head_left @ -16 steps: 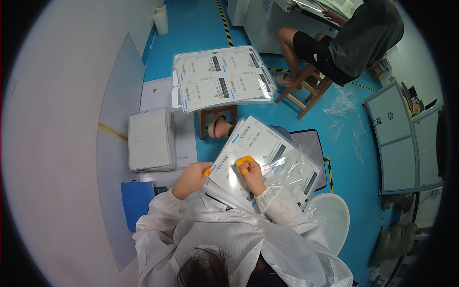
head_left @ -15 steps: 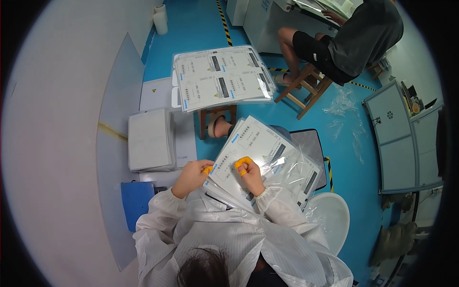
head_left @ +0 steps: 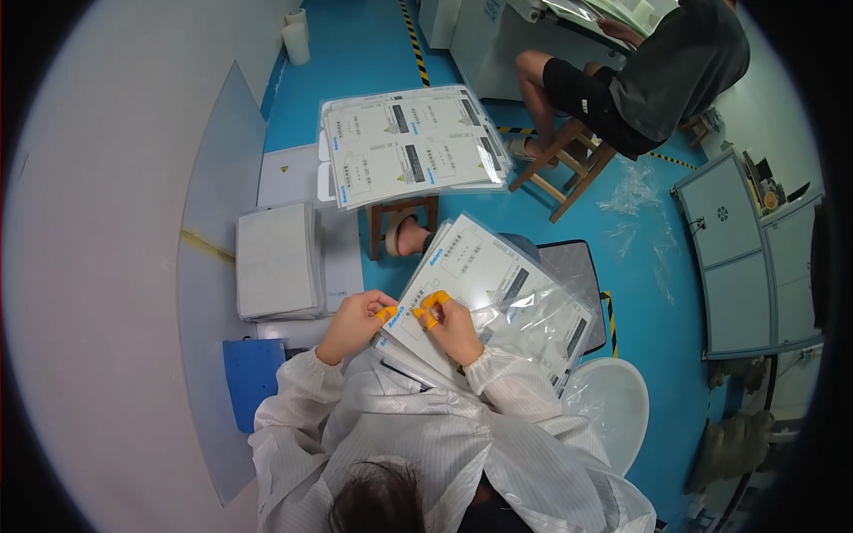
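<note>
A stack of clear plastic bags with white printed sheets inside lies on my lap, tilted toward the upper right. My left hand, with orange finger cots, pinches the near left corner of the top bag. Beside it, my right hand, also with orange finger cots, presses on the top bag close to that corner. I wear a white striped coat.
A second pile of bagged sheets rests on a wooden stool ahead. White stacks and a blue board lie on the floor at left. Another person in dark clothes sits on a stool at upper right. A white round stool is at right.
Both hands have shifted slightly at the corner of the top bag; my right hand's fingers moved a little closer to the left hand. The stacks are unchanged.
</note>
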Demonstrator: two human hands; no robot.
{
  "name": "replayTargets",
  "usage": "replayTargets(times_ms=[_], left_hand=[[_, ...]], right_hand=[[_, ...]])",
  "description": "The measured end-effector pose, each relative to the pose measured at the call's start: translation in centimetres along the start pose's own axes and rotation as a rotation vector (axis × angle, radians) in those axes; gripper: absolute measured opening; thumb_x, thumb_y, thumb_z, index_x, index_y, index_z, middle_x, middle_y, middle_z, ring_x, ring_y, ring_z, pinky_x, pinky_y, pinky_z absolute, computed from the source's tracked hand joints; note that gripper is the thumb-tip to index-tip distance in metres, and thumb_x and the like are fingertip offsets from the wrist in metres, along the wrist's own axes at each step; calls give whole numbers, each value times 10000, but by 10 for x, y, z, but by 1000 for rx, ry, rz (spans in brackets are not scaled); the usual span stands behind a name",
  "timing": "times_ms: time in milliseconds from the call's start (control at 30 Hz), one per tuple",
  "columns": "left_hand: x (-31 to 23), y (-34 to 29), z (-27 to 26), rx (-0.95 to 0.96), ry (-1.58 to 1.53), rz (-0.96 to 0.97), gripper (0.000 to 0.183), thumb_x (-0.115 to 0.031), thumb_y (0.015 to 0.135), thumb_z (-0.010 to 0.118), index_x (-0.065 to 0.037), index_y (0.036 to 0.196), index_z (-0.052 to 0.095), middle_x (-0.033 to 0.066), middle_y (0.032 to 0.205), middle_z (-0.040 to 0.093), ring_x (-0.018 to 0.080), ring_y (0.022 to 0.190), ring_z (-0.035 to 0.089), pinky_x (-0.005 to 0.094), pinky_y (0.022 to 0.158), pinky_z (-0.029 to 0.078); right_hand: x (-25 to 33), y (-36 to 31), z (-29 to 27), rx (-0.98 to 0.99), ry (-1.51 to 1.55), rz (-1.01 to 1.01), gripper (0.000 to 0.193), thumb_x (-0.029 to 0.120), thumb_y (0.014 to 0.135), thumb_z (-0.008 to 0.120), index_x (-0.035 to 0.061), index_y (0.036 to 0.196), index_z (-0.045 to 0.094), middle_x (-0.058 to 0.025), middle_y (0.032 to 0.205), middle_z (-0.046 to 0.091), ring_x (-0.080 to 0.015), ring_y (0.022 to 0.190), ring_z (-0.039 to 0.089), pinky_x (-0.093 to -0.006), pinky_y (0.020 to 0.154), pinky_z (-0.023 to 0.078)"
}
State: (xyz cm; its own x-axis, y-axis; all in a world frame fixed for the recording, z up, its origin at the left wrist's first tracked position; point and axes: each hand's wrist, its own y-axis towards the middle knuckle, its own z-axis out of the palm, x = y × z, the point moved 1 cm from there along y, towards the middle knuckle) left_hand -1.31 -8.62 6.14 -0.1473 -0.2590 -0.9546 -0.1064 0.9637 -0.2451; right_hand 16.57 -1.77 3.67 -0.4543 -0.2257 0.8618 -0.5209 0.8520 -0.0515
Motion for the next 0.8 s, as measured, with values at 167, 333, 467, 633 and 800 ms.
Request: replayTargets(times_ms=[167,333,467,633,800], left_hand=[[-9,3,1,22,-29,-70,146,20,814,524,55,945,580,93,783,633,83,644,575,201,554,472],[-13,5,1,60,25,-113,125,-2,839,524,33,953,561,84,849,621,84,710,588,207,582,501],[-7,8,0,63,5,-112,125,-12,844,525,33,955,559,84,850,622,89,719,595,208,584,503],[-2,11,1,70,17,-110,120,-20,846,531,36,947,560,79,848,625,89,707,599,205,577,507],[-6,10,-3,94,-88,-132,130,-30,845,535,27,958,562,72,844,630,80,693,600,201,572,504]], right_hand=[[21,-20,17,181,-93,-206,337,209,712,697,-6,913,532,-167,742,577,-324,660,577,-363,599,465],[1,-11,17,97,-18,-104,274,181,731,671,-27,862,548,-177,750,569,-329,678,569,-363,607,453],[15,-9,6,101,0,-93,230,151,750,644,-27,871,561,-183,766,575,-322,685,577,-354,613,457],[14,-13,5,124,37,-124,188,133,764,620,-10,879,575,-170,772,580,-313,678,581,-344,604,461],[-14,-11,-31,-7,-122,-36,168,119,764,619,14,891,585,-145,766,572,-288,687,593,-333,597,467]])
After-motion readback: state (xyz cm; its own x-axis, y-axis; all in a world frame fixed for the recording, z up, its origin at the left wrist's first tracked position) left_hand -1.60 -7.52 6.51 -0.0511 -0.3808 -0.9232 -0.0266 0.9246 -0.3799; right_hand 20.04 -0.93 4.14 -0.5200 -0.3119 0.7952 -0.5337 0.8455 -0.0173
